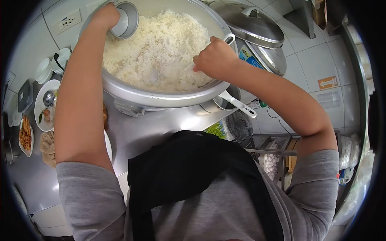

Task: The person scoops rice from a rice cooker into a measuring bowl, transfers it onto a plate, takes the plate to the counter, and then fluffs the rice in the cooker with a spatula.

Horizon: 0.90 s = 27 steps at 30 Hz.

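A black apron (173,168) and grey sleeves (88,193) are closest, both bare forearms reaching over a metal counter (140,124). At the left of the counter lie a crumpled brown thing (48,148), too unclear to name, and an oval white dish (28,153) of browned food; beyond them, a metal ladle (49,97) rests on a white plate (50,85). To the right, a white-handled utensil (239,104) leans out of a smaller metal vessel (210,107), just beside the big metal pot (161,97). White rice (152,52) fills the pot, heaped toward its far side. The right hand (215,59) is over the pot's right part, its fingers curled around a white paddle (230,39) whose other end meets the rice. Farther left, the left hand (105,17) grips a metal cup (132,20) by its side, tilted above the rice; its fingertips are hidden, so their exact placement cannot be told. Past the pot stand 2 domed metal lids (261,26), near the tiled wall (305,60).
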### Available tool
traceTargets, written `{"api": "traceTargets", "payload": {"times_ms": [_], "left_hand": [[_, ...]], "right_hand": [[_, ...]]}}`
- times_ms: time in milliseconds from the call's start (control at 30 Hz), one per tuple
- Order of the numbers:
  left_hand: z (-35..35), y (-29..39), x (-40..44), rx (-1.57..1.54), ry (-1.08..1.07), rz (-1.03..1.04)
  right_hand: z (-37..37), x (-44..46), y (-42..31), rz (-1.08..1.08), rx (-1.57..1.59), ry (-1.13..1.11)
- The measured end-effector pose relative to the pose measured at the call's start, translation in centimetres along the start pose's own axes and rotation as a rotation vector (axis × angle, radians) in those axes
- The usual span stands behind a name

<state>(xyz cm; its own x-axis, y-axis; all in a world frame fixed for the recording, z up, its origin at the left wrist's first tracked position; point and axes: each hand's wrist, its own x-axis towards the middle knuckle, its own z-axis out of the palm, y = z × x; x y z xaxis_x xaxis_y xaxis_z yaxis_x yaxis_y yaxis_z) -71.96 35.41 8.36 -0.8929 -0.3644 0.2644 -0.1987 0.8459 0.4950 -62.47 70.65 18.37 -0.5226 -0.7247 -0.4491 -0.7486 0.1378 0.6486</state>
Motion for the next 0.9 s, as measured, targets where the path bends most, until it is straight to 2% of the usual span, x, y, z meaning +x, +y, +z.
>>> {"api": "traceTargets", "payload": {"times_ms": [100, 167, 200, 267, 300, 333, 367, 400, 467, 500, 567, 600, 667, 700, 733, 767, 800, 833, 867, 900], "left_hand": [[-0.1, 0.4, -0.3, 0.018, 0.016, -0.005], [-0.1, 0.1, -0.3, 0.025, -0.039, 0.011], [-0.8, 0.7, -1.1, 0.029, -0.036, 0.004], [-3.2, 3.7, -4.2, 0.014, -0.319, 0.124], [-4.0, 4.6, -5.4, 0.019, -0.312, 0.116], [-4.6, 5.4, -6.6, -0.16, -0.502, -0.003], [-5.0, 5.8, -7.1, -0.342, -0.689, -0.121], [-5.0, 5.8, -7.1, -0.336, -0.686, -0.126], [-4.6, 5.8, -7.2, -0.508, -0.854, -0.214], [-5.5, 6.3, -7.5, -0.519, -0.901, -0.222], [-5.5, 6.0, -7.2, -0.625, -0.92, -0.248], [-5.5, 5.8, -7.1, -0.731, -0.937, -0.27], [-5.7, 5.6, -7.1, -0.737, -0.918, -0.229], [-5.8, 5.7, -7.1, -0.746, -0.895, -0.182], [-6.2, 6.0, -7.4, -0.747, -0.895, -0.185], [-6.8, 6.5, -8.0, -0.833, -0.792, -0.21], [-7.1, 6.7, -8.2, -0.918, -0.686, -0.232], [-6.9, 6.6, -7.9, -0.921, -0.683, -0.232], [-6.7, 6.4, -7.5, -0.903, -0.583, -0.279], [-6.4, 6.1, -7.0, -0.886, -0.482, -0.329]], "right_hand": [[0.5, 0.1, -0.3, 0.013, 0.095, 0.022], [0.4, 0.1, -0.1, 0.067, 0.326, -0.073], [1.1, 0.2, 0.1, 0.061, 0.324, -0.067], [3.5, 0.6, 0.7, 0.108, 0.712, 0.033], [4.0, 0.8, 1.0, 0.115, 0.797, 0.057], [4.4, 1.4, 1.7, 0.106, 0.795, 0.064], [4.7, 2.2, 2.7, 0.131, 0.838, 0.246], [5.0, 2.8, 3.2, 0.158, 0.88, 0.429], [-2.8, 2.2, 5.0, 0.266, 0.776, 0.272], [-4.3, 2.2, 5.0, 0.265, 0.78, 0.27], [-6.3, 2.2, 5.1, 0.384, 0.267, 0.583], [-7.1, 2.3, 6.0, 0.382, 0.27, 0.583], [-7.3, 2.9, 9.0, 0.609, 0.199, 0.365], [-5.6, 4.0, 10.4, 0.605, 0.199, 0.363], [-2.5, 5.5, 11.7, 0.569, 0.007, 0.27], [0.3, 7.0, 12.3, 0.53, -0.184, 0.177], [2.7, 8.1, 12.1, 0.529, -0.185, 0.177], [5.1, 9.3, 11.8, 0.488, -0.315, 0.156], [7.1, 10.2, 11.3, 0.443, -0.447, 0.134], [8.5, 11.1, 10.7, 0.382, -0.433, 0.091]]}}
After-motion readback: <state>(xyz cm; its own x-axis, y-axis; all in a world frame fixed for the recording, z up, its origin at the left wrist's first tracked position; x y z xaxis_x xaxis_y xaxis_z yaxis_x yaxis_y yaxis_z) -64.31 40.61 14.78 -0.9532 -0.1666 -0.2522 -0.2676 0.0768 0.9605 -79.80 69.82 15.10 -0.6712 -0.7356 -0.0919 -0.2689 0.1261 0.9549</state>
